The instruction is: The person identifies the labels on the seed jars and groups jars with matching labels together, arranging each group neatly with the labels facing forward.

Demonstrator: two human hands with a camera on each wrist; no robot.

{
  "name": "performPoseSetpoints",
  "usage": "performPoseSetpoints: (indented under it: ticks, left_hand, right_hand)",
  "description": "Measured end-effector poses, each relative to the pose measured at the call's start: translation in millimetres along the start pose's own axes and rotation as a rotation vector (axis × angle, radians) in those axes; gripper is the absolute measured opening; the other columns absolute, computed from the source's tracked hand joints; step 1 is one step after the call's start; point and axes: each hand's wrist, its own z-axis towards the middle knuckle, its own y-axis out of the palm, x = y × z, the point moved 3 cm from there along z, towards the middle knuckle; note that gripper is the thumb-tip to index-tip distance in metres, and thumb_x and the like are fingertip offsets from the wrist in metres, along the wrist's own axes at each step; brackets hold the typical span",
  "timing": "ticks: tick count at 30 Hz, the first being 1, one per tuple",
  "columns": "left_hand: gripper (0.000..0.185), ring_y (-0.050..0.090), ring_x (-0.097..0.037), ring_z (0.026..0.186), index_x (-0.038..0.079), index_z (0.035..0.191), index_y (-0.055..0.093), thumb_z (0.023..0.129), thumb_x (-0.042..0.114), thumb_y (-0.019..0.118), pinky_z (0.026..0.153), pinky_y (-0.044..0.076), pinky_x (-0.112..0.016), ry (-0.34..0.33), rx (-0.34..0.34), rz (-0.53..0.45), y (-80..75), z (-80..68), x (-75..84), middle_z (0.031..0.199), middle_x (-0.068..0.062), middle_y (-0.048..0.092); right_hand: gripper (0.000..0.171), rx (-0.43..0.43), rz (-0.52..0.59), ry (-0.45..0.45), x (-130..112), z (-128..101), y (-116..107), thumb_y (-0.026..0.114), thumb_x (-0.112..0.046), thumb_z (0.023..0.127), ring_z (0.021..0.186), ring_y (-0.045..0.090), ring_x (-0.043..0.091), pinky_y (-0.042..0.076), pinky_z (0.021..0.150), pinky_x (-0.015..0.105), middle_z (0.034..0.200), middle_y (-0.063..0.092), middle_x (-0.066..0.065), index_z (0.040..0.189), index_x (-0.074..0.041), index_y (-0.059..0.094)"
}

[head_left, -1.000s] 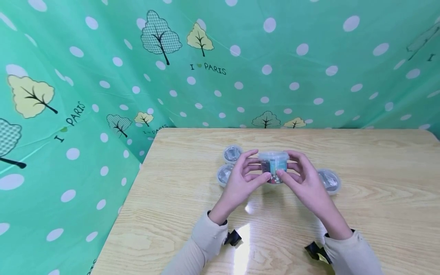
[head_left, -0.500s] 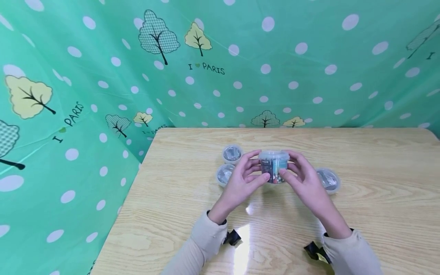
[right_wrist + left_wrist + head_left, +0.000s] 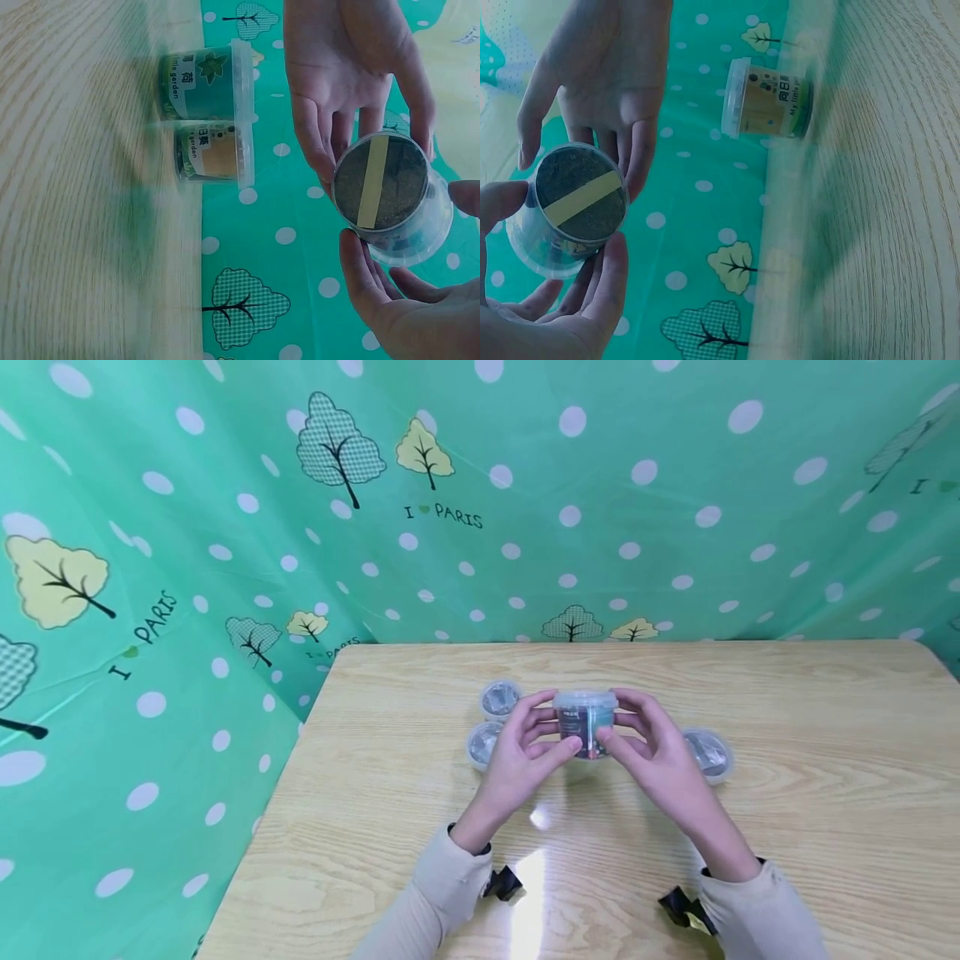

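Above the middle of the wooden bench, clear of its surface, a small clear plastic tub with a lid was held upright between both hands. The left hand curled around it from the nine o'clock side, thumb tip on the near wall and fingers wrapped behind; the right hand did the same from three o'clock, its thumb meeting the tub just beside the other thumb. Each hand was closed on the tub rather than spread. From the left wrist camera the tub's underside showed as a dark disc crossed by a pale strip of tape — the same strip showed in the right wrist view, with fingers of both hands around the rim.

Three more lidded tubs stood on the bench. Two sat at about ten o'clock from the held tub, just behind the left hand: a farther one and a nearer one, close together. In the right wrist view the pair carried labels, one green with a leaf, the other tan. The third tub stood at three o'clock, partly hidden by the right hand. A green polka-dot cloth printed with trees hung behind and to the left of the bench. Both forearms wore beige sleeves.
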Motion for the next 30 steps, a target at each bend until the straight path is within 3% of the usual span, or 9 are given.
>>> performPoseSetpoints:
  ticks: [17, 30]
  left_hand:
    - [0.067, 0.058, -0.023, 0.118, 0.012, 0.144, 0.043, 0.086, 0.008, 0.076, 0.097, 0.056, -0.034, -0.020, -0.002, -0.007, 1.3, -1.5, 3.0, 0.132, -0.014, 0.057]
    - [0.059, 0.056, -0.027, 0.122, 0.009, 0.144, 0.043, 0.091, 0.016, 0.067, 0.102, 0.052, -0.034, 0.003, -0.026, -0.003, -0.4, -0.9, 6.0, 0.136, -0.017, 0.055]
  right_hand:
    - [0.060, 0.010, 0.001, -0.001, -1.4, -1.4, 1.8, 0.066, -0.012, 0.096, 0.114, 0.054, 0.007, 0.052, 0.094, 0.013, 0.140, 0.044, 0.018, 0.145, 0.001, 0.035]
    - [0.054, 0.007, 0.043, -0.002, -3.0, -1.7, 0.9, 0.059, -0.008, 0.099, 0.114, 0.055, 0.004, 0.056, 0.089, 0.017, 0.137, 0.045, 0.018, 0.146, 0.000, 0.035]
